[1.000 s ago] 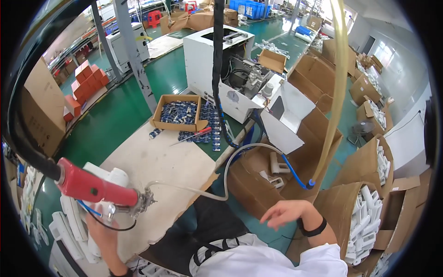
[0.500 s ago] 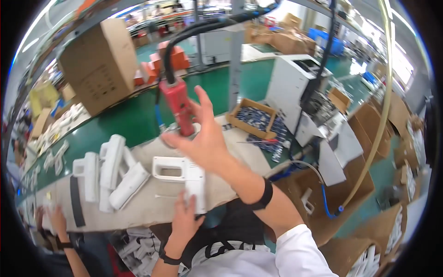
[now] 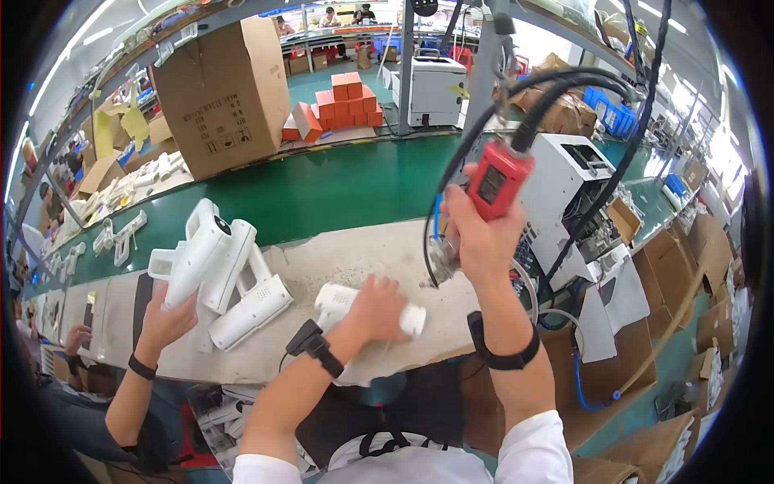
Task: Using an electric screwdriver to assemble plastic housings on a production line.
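Observation:
My right hand [image 3: 488, 242] is wrapped around a red power tool [image 3: 501, 179] hanging on black cables. The tool's metal end [image 3: 441, 260] and a thin blue hose sit beside my wrist, above the mat. On the beige mat [image 3: 363, 252], my left hand [image 3: 375, 310] closes over a white handheld plastic housing [image 3: 337, 298]. One end of the housing shows left of my fingers and its round end to the right; the middle is hidden. To the left, a co-worker's hand [image 3: 171, 319] grips another white housing [image 3: 196, 246] beside more of the same kind [image 3: 251, 310].
Behind the mat runs a green bench surface [image 3: 339, 189] with a big cardboard box [image 3: 218, 97] and stacked orange boxes [image 3: 347, 101]. A white machine casing [image 3: 556, 181] stands at right, with open cartons [image 3: 564, 403] below. Black cables hang across the right side.
My right hand has closed on the red tool and brought it to the right. My left hand has taken hold of the white housing, which has turned. A co-worker's hand has reached the housings at left.

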Demonstrator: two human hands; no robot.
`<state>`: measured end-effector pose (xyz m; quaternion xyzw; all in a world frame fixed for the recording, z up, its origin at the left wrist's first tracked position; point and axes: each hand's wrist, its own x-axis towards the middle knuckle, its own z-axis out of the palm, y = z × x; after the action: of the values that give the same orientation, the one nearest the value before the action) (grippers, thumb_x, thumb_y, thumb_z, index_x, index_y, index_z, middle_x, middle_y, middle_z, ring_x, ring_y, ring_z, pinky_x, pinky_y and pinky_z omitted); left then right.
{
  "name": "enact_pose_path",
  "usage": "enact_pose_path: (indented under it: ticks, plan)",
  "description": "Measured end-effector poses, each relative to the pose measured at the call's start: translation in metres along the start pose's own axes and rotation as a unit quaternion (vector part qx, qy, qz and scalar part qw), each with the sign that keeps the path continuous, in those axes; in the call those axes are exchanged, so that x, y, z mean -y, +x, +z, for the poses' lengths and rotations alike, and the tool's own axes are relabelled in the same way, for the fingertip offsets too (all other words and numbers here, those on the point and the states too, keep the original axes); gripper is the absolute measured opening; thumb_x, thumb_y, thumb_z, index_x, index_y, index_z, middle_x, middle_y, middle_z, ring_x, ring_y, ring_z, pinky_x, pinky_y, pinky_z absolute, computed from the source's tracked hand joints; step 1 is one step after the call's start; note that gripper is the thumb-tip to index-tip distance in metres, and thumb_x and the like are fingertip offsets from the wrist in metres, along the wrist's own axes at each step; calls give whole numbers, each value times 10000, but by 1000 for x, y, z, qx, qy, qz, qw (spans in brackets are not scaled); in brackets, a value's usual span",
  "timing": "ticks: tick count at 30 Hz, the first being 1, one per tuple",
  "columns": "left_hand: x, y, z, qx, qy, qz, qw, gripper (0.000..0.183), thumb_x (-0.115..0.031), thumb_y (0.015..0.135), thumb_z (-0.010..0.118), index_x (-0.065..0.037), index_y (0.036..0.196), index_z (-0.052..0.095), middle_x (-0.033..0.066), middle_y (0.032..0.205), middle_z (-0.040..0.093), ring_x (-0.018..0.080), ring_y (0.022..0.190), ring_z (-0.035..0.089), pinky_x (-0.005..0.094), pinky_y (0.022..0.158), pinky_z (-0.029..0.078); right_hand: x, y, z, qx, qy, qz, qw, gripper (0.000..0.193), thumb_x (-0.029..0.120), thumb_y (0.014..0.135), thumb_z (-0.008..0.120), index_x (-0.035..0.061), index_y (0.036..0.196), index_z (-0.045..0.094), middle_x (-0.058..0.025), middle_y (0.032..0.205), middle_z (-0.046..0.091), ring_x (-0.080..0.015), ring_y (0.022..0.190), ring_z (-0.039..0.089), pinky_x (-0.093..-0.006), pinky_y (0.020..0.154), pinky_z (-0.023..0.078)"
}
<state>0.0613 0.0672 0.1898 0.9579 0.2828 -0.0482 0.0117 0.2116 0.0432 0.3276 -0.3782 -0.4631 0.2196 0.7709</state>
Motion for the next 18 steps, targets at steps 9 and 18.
enact_pose_path:
  ticks: [9, 18]
  plan:
    - [5, 23, 2, 80, -179, -196, 961, 623, -541, 666, 688, -40, 1030, 624, 125, 1034, 612, 281, 984, 605, 390, 838, 476, -23, -13, 0, 13, -51, -10, 999, 107, 61, 837, 669, -11, 804, 598, -28, 594, 571, -78, 442, 513, -209, 409, 383]
    - [0, 14, 14, -138, -194, -208, 949, 545, -485, 550, 793, -32, 826, 666, 119, 688, 641, 288, 750, 655, 369, 711, 527, -53, -19, 7, 42, -62, -19, 997, 152, 112, 872, 658, -13, 825, 584, -23, 588, 561, -83, 447, 518, -218, 417, 390]
